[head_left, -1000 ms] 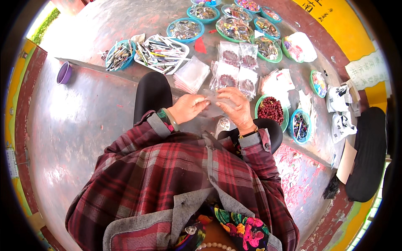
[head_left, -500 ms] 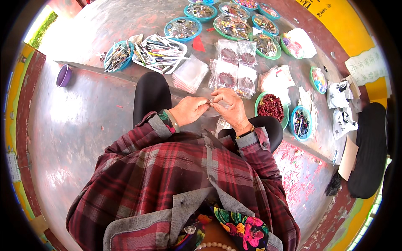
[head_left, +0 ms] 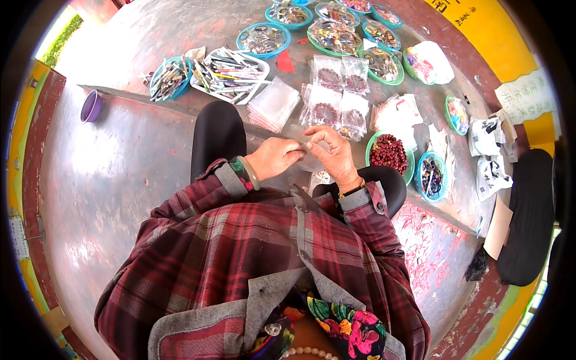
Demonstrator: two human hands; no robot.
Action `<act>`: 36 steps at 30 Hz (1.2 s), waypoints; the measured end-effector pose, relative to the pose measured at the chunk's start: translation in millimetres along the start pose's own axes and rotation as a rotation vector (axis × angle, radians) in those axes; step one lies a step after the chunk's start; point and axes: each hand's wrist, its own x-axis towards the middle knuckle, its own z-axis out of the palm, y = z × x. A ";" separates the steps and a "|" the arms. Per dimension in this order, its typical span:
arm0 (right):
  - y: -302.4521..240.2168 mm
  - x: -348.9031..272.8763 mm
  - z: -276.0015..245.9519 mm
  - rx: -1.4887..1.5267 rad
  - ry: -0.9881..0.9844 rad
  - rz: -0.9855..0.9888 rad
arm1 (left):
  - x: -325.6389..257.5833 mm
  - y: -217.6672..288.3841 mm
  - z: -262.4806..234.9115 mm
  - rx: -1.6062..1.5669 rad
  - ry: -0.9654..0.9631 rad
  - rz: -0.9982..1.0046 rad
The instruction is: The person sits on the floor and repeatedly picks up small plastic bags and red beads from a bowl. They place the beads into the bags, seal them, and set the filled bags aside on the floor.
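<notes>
My left hand (head_left: 273, 158) and my right hand (head_left: 333, 157) meet in front of my knees, fingertips almost touching. Both are closed in a pinch on something small and thin between them; it may be clear plastic, but I cannot make it out. Just beyond my fingers lie clear bags with dark red bead bracelets (head_left: 327, 113). To their left is a stack of flat clear bags (head_left: 274, 105). Beside my right hand stands a green basket (head_left: 410, 163) with dark red beads (head_left: 389, 153).
A blue basin (head_left: 443, 189) holds dark small items near my right knee. Further off are a white tray (head_left: 266, 67) of pens, a blue basket (head_left: 187, 84) of pens, and several basins of trinkets (head_left: 263, 39). A purple bucket (head_left: 92, 107) stands at the left.
The fingers of both hands have shifted slightly, and the right thumb is more extended toward the left fingertips. The objects around have stayed in place.
</notes>
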 end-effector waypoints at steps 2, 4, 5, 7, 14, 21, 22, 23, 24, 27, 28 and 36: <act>1.2 0.8 -1.7 -0.001 -0.028 0.025 | -0.6 -0.7 1.2 -0.136 -0.007 -0.071; 3.8 0.0 -1.9 0.121 -0.010 0.111 | -1.0 -0.5 1.9 -0.286 -0.008 -0.161; 6.0 -1.3 -1.3 0.243 0.024 0.184 | -1.1 -1.2 2.7 -0.368 -0.005 -0.212; 7.6 -0.2 -4.0 0.387 0.101 0.255 | -1.3 -1.3 0.5 -0.486 -0.007 -0.303; 3.7 4.8 -19.7 0.602 0.106 0.426 | 0.0 15.2 -25.9 -0.716 0.092 -0.278; 9.9 -1.2 -14.3 0.534 0.134 0.438 | -2.1 14.6 -22.7 -0.657 0.090 -0.234; 10.8 -1.7 -13.5 0.525 0.132 0.434 | -1.8 17.9 -22.5 -0.662 0.095 -0.254; 11.2 -1.9 -12.4 0.515 0.130 0.428 | -1.9 17.0 -22.6 -0.640 0.101 -0.260; 11.2 -2.0 -12.0 0.506 0.127 0.423 | -1.8 14.6 -22.2 -0.619 0.107 -0.267; 7.8 -2.0 -13.5 0.468 0.111 0.471 | -0.4 7.4 -20.8 -0.650 0.124 -0.268; 7.0 -1.9 -13.5 0.468 0.118 0.453 | -0.2 6.3 -20.6 -0.677 0.129 -0.266; 14.5 -1.2 -28.5 0.522 0.177 0.386 | 4.0 28.6 -33.1 -0.680 0.114 -0.288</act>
